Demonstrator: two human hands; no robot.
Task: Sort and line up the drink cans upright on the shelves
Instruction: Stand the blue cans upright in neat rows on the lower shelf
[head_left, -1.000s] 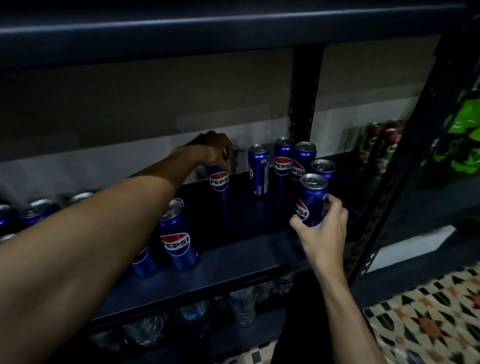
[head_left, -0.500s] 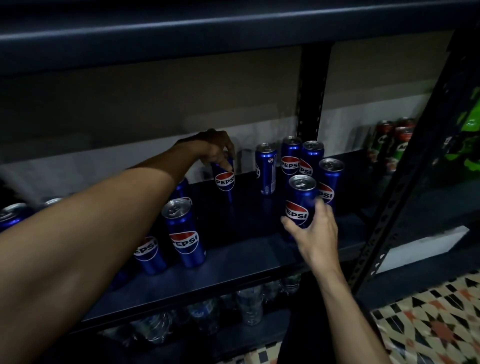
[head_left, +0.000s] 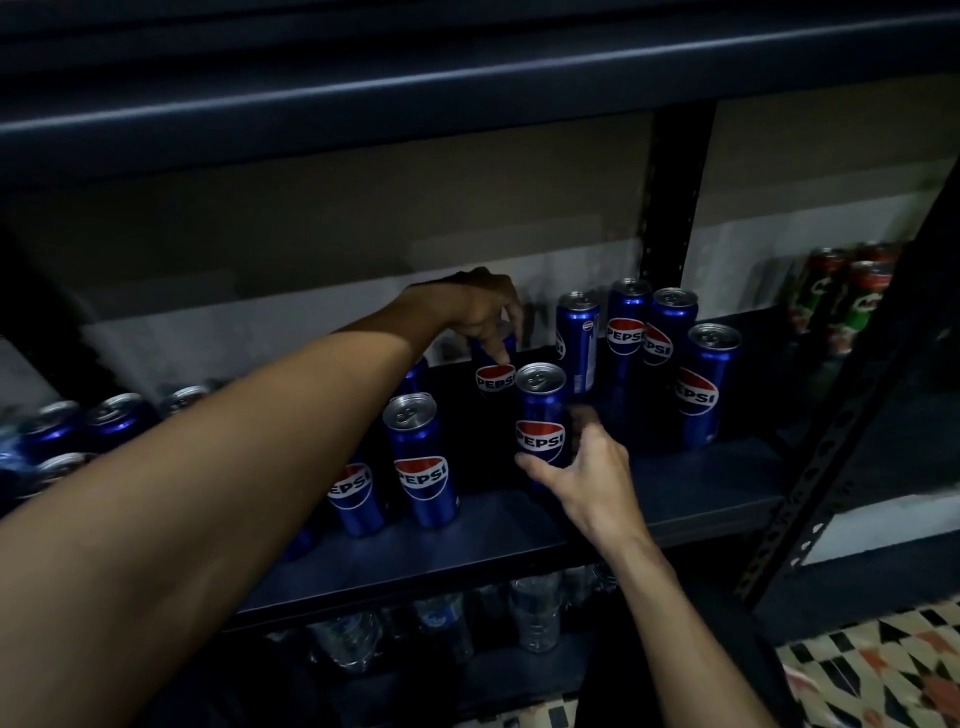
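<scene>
Middle shelf (head_left: 519, 535) held only blue Pepsi cans, all upright as far as visible. Lower shelf, bottom centre: clear bottles (head_left: 535, 616). Next bay, right edge of frame: green cans (head_left: 854, 301), labels blurred. Right hand (head_left: 587, 470) gripped the front can (head_left: 540, 410) low on its body, thumb on the left side and fingers curled round the back. That can was upright at frame centre, logo facing the camera, silver lid with tab; couldn't tell if its base touched the shelf. Left hand (head_left: 480, 312) came in from lower left, fingers curled over the top of the rear can (head_left: 493, 376), just behind the front can. Four cans (head_left: 706, 387) clustered right of centre near the post (head_left: 670, 197). Two cans (head_left: 421, 460) stood left of centre beside the forearm, with more cans (head_left: 78, 423) at far left, dim. Bare strip ran along the shelf's front lip. Upper shelf (head_left: 467, 78) sat well above the can tops.
</scene>
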